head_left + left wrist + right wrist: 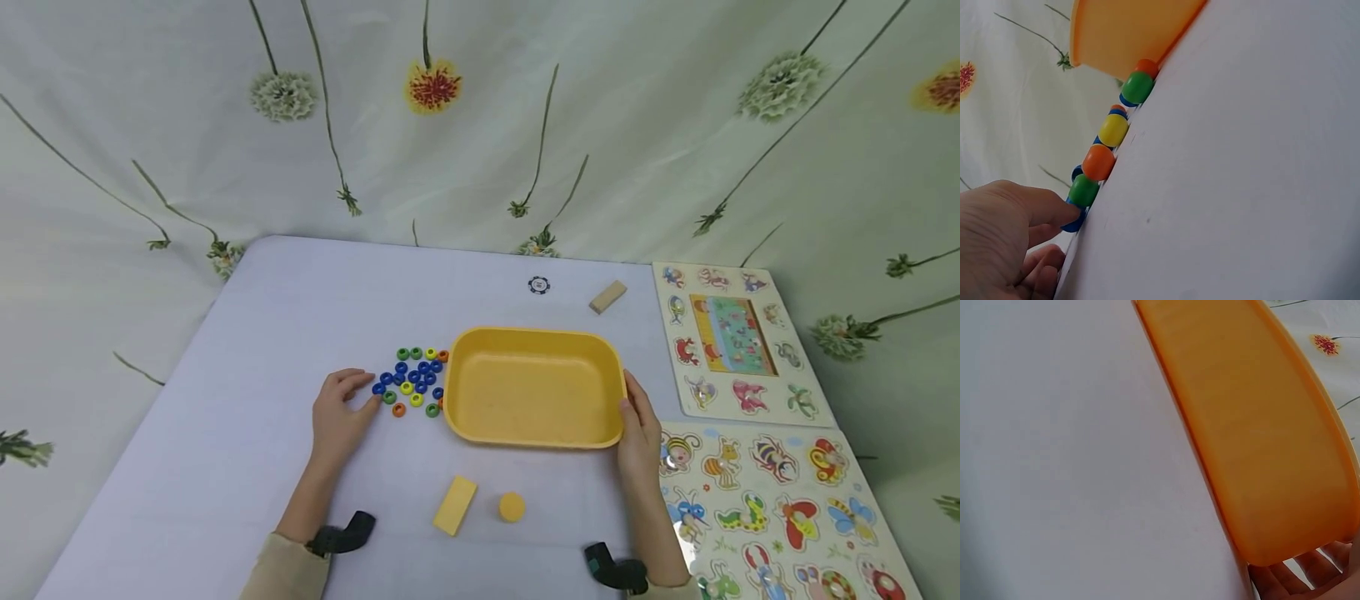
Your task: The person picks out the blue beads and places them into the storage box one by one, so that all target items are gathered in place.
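Observation:
My left hand [341, 417] is at the left edge of a group of small beads, mostly blue, with some green, yellow and orange. Its thumb and index finger pinch a blue bead [378, 388]. In the left wrist view, a fingertip overlaps that bead, beside a green bead [1084, 190] and an orange bead [1098, 162]. A yellow rectangular tray [536, 446] stands right of the beads, its left rim over some of them. My right hand [640, 433] holds the tray's right end, thumb by the rim. Its fingers [1285, 578] show outside the tray wall in the right wrist view.
In front of the tray lie a yellow block [455, 506] and a yellow disc [512, 507]. Behind it are a poker chip [538, 285] and a wooden block [607, 297]. Two picture puzzle boards, one of sea animals [720, 400] and one of insects [738, 487], lie at the right.

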A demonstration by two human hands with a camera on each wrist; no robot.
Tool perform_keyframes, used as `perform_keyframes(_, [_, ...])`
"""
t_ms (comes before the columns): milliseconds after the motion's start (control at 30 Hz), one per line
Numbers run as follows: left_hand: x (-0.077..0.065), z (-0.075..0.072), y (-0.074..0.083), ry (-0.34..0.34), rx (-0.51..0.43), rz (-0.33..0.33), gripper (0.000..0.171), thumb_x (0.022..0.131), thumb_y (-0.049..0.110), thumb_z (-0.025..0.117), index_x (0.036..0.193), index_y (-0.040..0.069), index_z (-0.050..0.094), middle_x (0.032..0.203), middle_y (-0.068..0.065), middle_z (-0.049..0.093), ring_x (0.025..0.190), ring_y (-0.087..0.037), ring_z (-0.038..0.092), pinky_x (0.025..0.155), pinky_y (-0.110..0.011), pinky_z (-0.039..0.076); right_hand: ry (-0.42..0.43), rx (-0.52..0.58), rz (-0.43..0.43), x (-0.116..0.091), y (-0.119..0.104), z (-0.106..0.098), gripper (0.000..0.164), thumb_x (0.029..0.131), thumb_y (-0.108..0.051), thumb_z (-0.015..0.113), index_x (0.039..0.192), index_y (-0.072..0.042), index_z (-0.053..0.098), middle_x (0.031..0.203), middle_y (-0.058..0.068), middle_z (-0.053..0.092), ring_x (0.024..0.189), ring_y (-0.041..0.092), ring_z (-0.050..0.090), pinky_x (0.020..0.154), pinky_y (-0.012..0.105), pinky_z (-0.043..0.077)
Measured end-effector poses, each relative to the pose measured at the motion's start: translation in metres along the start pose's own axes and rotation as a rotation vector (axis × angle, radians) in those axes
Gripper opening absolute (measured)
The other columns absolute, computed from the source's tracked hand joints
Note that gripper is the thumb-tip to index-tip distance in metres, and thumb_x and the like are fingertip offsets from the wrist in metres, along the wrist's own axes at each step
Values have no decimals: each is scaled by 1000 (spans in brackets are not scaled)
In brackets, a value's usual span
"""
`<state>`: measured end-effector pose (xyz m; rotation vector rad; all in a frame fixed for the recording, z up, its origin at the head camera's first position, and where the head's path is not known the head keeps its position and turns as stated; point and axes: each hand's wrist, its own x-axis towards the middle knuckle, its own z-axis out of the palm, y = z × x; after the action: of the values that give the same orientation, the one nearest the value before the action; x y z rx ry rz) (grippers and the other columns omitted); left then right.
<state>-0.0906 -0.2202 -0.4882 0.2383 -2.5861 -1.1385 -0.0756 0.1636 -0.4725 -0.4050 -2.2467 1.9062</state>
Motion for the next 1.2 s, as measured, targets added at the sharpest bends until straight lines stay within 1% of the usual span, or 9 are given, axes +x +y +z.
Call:
perform_keyframes(133, [0, 1, 2, -7, 9, 8, 26, 72, 11, 69, 97, 6, 65, 110, -8, 53, 108, -26, 47, 93, -42, 37, 0, 13, -7, 0, 1, 1, 36, 96, -24, 35, 130, -33, 42, 134, -13, 41, 125, 3, 35, 99, 15, 30])
perform_keyframes(233, [-1, 2, 3, 9, 7, 9, 23, 72, 11, 69, 95, 6, 66, 109, -7, 54, 107, -25, 48, 93, -41, 37, 3, 19, -6, 0, 0, 2, 36, 96, -24, 35, 130, -32, 42, 134, -13, 41, 125, 4, 35, 99, 14, 30])
perform_keyframes(367, [-1, 1, 3, 63, -24, -23, 21, 75, 14, 69, 95, 9, 66, 101, -3, 59, 96, -16, 52, 83, -27, 41, 10, 30, -4, 0, -3, 3, 36, 96, -24, 34, 131, -31, 42, 134, -12, 41, 126, 4, 34, 100, 15, 30])
perform_keyframes(500, [-2, -2, 9, 101, -130, -78, 22, 76, 17, 69, 97, 10, 66, 87, -3, 63, 77, -9, 56, 66, -12, 43, 15, 20, 13, -1, -3, 4, 37, 96, -24, 35, 131, -31, 41, 135, -12, 41, 126, 4, 34, 102, 20, 29])
perform_keyframes(600, [2, 0, 21, 91, -215, -41, 26, 76, 23, 69, 99, 10, 65, 85, -3, 63, 72, -5, 56, 62, -8, 44, 20, 15, 17, -1, -2, 4, 36, 95, -25, 35, 131, -31, 42, 135, -12, 41, 126, 4, 34, 103, 23, 30])
perform_keyframes(733, [10, 5, 63, -22, -300, 111, 29, 77, 20, 68, 102, 6, 63, 90, -5, 62, 78, -9, 56, 69, -13, 47, 30, 19, 15, -1, 0, 3, 36, 95, -24, 35, 130, -31, 43, 134, -12, 42, 125, 4, 35, 102, 21, 30])
perform_keyframes(900, [19, 25, 125, -252, -408, 249, 25, 76, 10, 69, 100, 5, 63, 90, -7, 62, 78, -14, 56, 70, -22, 50, 37, 24, 14, -2, 0, 2, 36, 95, -23, 36, 130, -30, 43, 134, -12, 42, 125, 3, 35, 99, 15, 31])
perform_keyframes(1067, [25, 67, 164, -471, -416, 255, 21, 74, 9, 70, 94, 9, 65, 85, -2, 61, 73, -11, 56, 65, -22, 50, 23, 23, 6, 0, 2, 2, 36, 95, -26, 36, 130, -31, 42, 133, -14, 42, 124, 2, 35, 102, 20, 30])
perform_keyframes(1200, [29, 101, 175, -641, -366, 235, 20, 73, 10, 70, 92, 10, 66, 82, 0, 61, 69, -10, 56, 61, -20, 49, 12, 5, 10, 1, 3, 2, 36, 95, -30, 35, 130, -34, 41, 134, -15, 40, 126, 2, 33, 104, 27, 28])
